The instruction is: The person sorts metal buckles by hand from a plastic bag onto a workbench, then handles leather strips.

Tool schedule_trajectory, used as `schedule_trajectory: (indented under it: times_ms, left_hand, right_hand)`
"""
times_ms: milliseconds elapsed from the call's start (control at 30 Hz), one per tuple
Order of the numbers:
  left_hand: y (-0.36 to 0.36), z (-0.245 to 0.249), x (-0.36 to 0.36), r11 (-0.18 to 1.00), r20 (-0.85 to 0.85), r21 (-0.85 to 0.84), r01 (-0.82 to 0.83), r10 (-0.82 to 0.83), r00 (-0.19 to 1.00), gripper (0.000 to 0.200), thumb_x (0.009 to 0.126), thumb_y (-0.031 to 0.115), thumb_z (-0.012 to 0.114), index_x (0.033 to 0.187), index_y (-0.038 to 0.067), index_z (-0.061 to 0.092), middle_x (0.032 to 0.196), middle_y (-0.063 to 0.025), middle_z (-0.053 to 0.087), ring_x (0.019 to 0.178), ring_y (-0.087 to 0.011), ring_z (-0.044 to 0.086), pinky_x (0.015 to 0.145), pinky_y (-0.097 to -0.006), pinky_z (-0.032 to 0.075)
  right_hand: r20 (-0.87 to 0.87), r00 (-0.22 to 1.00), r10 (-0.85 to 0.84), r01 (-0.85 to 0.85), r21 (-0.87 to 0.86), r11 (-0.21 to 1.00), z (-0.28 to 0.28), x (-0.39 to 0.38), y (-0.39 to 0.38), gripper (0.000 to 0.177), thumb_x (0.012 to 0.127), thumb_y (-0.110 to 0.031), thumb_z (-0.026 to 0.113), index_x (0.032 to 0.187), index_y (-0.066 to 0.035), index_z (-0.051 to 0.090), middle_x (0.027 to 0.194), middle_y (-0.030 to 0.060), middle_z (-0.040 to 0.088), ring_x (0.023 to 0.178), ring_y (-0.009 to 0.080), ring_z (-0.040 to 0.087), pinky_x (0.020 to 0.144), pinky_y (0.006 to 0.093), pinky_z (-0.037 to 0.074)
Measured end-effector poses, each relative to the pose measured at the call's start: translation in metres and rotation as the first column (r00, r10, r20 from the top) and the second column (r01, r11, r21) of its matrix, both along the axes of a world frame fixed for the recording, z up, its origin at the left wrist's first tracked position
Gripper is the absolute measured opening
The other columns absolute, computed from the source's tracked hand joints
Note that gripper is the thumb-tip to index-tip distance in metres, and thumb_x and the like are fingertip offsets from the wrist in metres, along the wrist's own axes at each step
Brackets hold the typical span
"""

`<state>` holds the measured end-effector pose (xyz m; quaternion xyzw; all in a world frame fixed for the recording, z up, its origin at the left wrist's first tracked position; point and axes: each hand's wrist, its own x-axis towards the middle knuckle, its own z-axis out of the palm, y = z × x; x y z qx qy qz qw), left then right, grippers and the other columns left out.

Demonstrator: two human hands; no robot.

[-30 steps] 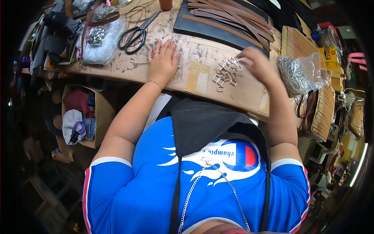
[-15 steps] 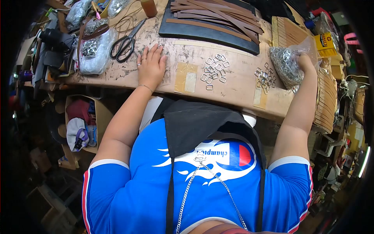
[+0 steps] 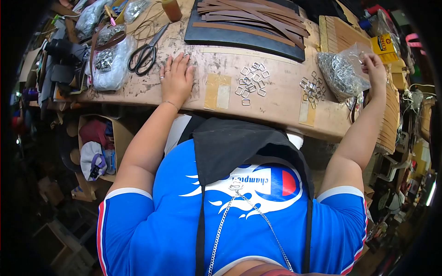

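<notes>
My left hand lies flat on the worn tabletop, fingers stretched out, just right of black-handled scissors. A small shiny bit shows at its fingertips, too small to name. Over on the right, my right hand pinches the rim of a clear plastic bag full of metal rings or buckles. Left of the bag lies a small heap of metal pieces. A looser group of rectangular metal rings is spread at mid-table.
Brown leather strips lie on a black board at the back. A jar of amber liquid stands beside it. Filled plastic bags crowd the left; a yellow box and slatted brown pieces sit right.
My right hand has come out of the bag's mouth to its right-hand rim, and the bag's mouth looks wider. The left hand stays in place on the table.
</notes>
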<state>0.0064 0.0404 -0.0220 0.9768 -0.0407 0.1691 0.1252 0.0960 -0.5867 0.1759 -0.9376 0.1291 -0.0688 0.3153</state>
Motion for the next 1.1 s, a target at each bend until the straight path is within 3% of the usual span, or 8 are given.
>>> schedule_trajectory:
  times_ms: [100,233,467,500,533,600,967,1100]
  left_hand:
    - [0.0,-0.001,0.0,1.0,0.006,-0.006,0.004,-0.004,1.0,0.043,0.103,0.036,0.051,0.141,0.018,0.058,0.151,-0.003,0.051,0.146,-0.0331,0.037,0.12,-0.0544,0.025]
    - [0.001,-0.002,-0.001,0.999,0.022,-0.033,0.013,-0.012,1.0,0.043,0.103,0.037,0.051,0.14,0.018,0.058,0.151,-0.0035,0.051,0.146,-0.0331,0.037,0.12,-0.0556,0.023]
    - [-0.012,0.03,-0.006,0.885,0.205,-0.321,0.338,-0.283,0.937,0.037,0.104,0.025,0.054,0.139,0.013,0.057,0.139,-0.0113,0.059,0.125,-0.0349,0.057,0.107,-0.0456,0.044]
    - [-0.029,0.041,-0.01,0.532,0.007,-0.831,0.159,-0.278,0.961,0.038,0.107,0.028,0.049,0.138,0.008,0.056,0.137,-0.0132,0.06,0.123,-0.0328,0.059,0.107,-0.0438,0.046]
    - [-0.041,0.052,-0.013,-0.005,-0.153,-0.986,-0.167,-0.372,0.916,0.04,0.11,0.032,0.045,0.138,0.004,0.055,0.135,-0.0151,0.062,0.12,-0.0306,0.062,0.107,-0.0421,0.047]
    - [-0.047,0.07,-0.015,-0.537,-0.148,-0.724,-0.432,-0.492,0.858,0.043,0.112,0.034,0.038,0.135,0.002,0.054,0.129,-0.015,0.064,0.119,-0.0256,0.063,0.103,-0.0393,0.051]
    - [-0.068,0.065,-0.012,-0.376,-0.24,-0.733,-0.567,-0.638,0.732,0.048,0.108,0.017,0.042,0.151,-0.005,0.036,0.148,-0.0234,0.05,0.13,-0.0296,0.056,0.11,-0.0396,0.048]
    - [-0.1,0.076,-0.009,-0.324,-0.17,-0.763,-0.56,-0.734,0.657,0.048,0.108,0.014,0.04,0.152,-0.004,0.036,0.154,-0.0197,0.046,0.142,-0.0264,0.047,0.118,-0.0399,0.038]
  right_hand:
    - [0.238,0.971,0.025,-0.135,0.46,0.877,0.022,-0.006,0.014,0.018,0.101,-0.022,0.067,0.112,-0.008,0.067,0.088,-0.0007,0.067,0.074,0.0084,0.061,0.07,0.0232,0.052]
    - [0.419,0.905,0.079,-0.358,0.647,0.674,0.034,-0.008,0.071,0.018,0.102,-0.021,0.065,0.113,-0.007,0.067,0.093,0.0002,0.067,0.084,0.0086,0.061,0.075,0.0233,0.05]
    - [0.201,0.785,0.585,-0.505,0.754,0.42,-0.036,0.004,0.303,0.016,0.099,-0.025,0.069,0.105,-0.01,0.065,0.086,-0.0015,0.062,0.078,0.0082,0.058,0.071,0.0251,0.05]
    - [0.093,0.771,0.63,-0.444,0.788,0.427,-0.048,0.0,0.334,0.017,0.099,-0.025,0.069,0.103,-0.009,0.064,0.086,-0.001,0.062,0.078,0.0079,0.06,0.071,0.0247,0.051]
    - [0.117,0.689,0.716,-0.504,0.787,0.356,-0.065,0.0,0.359,0.018,0.099,-0.024,0.069,0.104,-0.008,0.064,0.086,-0.0007,0.064,0.077,0.008,0.061,0.071,0.0241,0.052]
    - [0.082,0.608,0.79,-0.491,0.82,0.293,-0.087,-0.006,0.397,0.017,0.1,-0.022,0.067,0.105,-0.007,0.062,0.088,0.0013,0.067,0.074,0.0093,0.064,0.069,0.0255,0.054]
    - [0.122,0.852,0.509,-0.366,0.834,0.412,-0.069,-0.017,0.309,0.018,0.098,-0.015,0.068,0.096,-0.004,0.055,0.118,0.0213,0.067,0.093,0.024,0.072,0.083,0.0338,0.061]
    - [0.119,0.924,0.362,-0.292,0.832,0.472,-0.053,-0.03,0.247,0.018,0.096,-0.014,0.072,0.103,-0.006,0.057,0.112,0.0127,0.068,0.09,0.0176,0.07,0.083,0.0299,0.059]
